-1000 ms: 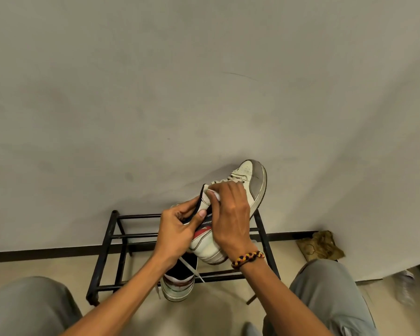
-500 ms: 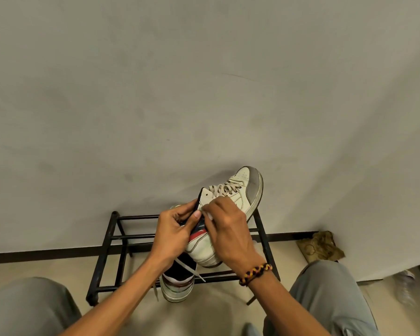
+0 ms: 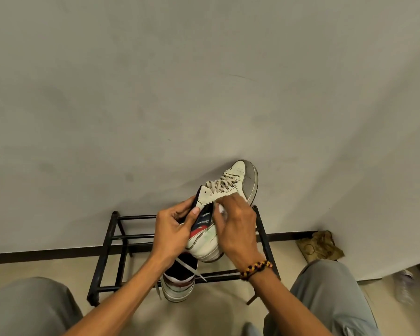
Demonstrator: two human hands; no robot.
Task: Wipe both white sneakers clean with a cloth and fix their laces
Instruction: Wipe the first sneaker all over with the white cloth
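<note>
The left hand (image 3: pixel 174 229) grips the collar of the raised sneaker (image 3: pixel 218 209), held above the black rack (image 3: pixel 112 241) with its long axis running from the heel near the person up and away to the toe by the wall. The right hand (image 3: pixel 238 226) lies on the shoe's right flank, fingers curled round a small white cloth (image 3: pixel 221 210) pressed just below the laces (image 3: pixel 220 184), so it is nearer the laces. The second sneaker (image 3: pixel 178 284) sits below, its lace loose.

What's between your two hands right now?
In the head view, the raised white sneaker: its collar and tongue sit between the left hand, which grips the collar, and the right hand, which holds a small white cloth.
</note>
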